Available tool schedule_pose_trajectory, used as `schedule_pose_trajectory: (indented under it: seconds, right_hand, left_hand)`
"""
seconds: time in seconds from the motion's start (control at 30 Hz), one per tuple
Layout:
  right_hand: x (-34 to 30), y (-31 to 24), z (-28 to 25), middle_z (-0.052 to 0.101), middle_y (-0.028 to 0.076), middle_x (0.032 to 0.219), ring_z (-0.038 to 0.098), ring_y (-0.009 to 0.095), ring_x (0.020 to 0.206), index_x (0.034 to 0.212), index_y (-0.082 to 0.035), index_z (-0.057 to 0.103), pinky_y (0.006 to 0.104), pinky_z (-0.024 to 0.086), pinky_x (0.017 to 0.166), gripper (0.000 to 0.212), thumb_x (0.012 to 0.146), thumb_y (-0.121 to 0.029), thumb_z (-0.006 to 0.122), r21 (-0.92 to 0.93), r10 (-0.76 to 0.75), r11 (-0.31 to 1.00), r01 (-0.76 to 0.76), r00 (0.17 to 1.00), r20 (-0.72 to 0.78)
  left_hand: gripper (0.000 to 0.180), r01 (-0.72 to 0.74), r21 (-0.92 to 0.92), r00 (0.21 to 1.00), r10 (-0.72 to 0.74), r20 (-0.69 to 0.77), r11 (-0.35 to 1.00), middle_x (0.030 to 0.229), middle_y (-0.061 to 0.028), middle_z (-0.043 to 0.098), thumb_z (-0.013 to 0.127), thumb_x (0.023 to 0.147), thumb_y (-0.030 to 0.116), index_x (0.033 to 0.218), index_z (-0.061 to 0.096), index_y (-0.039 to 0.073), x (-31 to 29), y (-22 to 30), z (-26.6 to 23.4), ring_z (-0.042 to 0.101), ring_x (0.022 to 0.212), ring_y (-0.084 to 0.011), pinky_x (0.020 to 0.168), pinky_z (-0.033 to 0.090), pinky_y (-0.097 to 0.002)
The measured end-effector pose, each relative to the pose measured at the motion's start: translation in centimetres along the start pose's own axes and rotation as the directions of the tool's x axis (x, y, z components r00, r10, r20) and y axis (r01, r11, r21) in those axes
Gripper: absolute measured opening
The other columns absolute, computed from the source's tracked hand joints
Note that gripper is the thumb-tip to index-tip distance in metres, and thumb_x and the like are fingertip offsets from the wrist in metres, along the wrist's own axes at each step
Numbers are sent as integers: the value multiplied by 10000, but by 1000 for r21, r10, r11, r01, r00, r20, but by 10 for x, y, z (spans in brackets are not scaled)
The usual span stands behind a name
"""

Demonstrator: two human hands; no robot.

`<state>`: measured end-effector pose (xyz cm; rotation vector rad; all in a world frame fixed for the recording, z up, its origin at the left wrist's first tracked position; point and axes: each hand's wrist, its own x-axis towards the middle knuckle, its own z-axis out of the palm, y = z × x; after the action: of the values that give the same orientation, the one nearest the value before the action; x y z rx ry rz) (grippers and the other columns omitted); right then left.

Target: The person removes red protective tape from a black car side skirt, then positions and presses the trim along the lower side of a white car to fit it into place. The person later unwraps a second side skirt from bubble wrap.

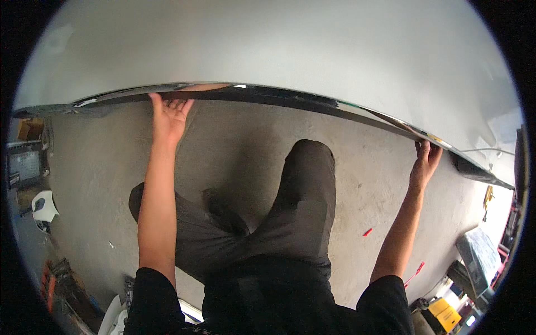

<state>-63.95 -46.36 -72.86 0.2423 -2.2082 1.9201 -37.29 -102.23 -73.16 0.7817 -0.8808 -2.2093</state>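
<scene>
The long, glossy black trim strip [296, 100] sits along the lower edge of the smooth, curved silver-grey body panel [268, 47], its fastening hidden, with my left hand's [169, 118] fingers apart beneath it and my right hand's [427, 158] bunched near its right end, whether clamped I cannot tell.
</scene>
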Motion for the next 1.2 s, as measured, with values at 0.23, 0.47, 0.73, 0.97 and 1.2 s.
schedule_pose_trajectory:
  seconds: [0.23,0.47,0.73,0.97,1.2]
  right_hand:
    - [-4,-8,-6,576,85,1204,581,196,1080,1323,-36,439,400,515,910,462,987,-317,587,-221,112,968,-120,992,-49]
    - [-10,-13,-11,563,56,963,564,141,746,1141,-31,480,270,499,587,496,925,-446,647,-304,264,911,-278,960,-89]
    - [-16,-12,-19,461,-20,691,398,61,519,864,-82,511,226,332,455,399,988,-460,551,-186,254,952,-244,967,35]
    - [-11,-4,-24,526,11,741,458,79,556,947,-45,555,232,395,490,413,997,-455,533,-191,229,960,-205,967,110]
    - [-14,-2,-22,513,3,731,454,76,568,954,-38,587,229,398,504,402,1004,-432,524,-198,230,958,-209,969,91]
  left_hand:
    - [1133,-6,56,999,4,32,998,1569,-225,44,717,786,520,1525,-5,57,-7,5,4,112,1431,-496,1104,365,-610]
    - [1072,-142,68,988,146,-57,987,1591,-195,92,645,869,507,1535,-114,146,-20,-2,20,306,1397,-420,1106,374,-559]
    - [1030,-149,164,985,161,-63,975,1552,-228,127,524,944,524,1458,-328,258,-26,-6,27,370,1322,-491,930,526,-579]
    - [1013,-166,221,963,206,-171,961,1540,-210,156,525,952,513,1477,-300,249,-27,-12,22,450,1272,-415,971,491,-583]
    - [1219,-376,317,927,357,118,871,1575,-241,-66,737,862,129,1473,-314,209,-51,-30,42,301,1401,-365,1105,373,-514]
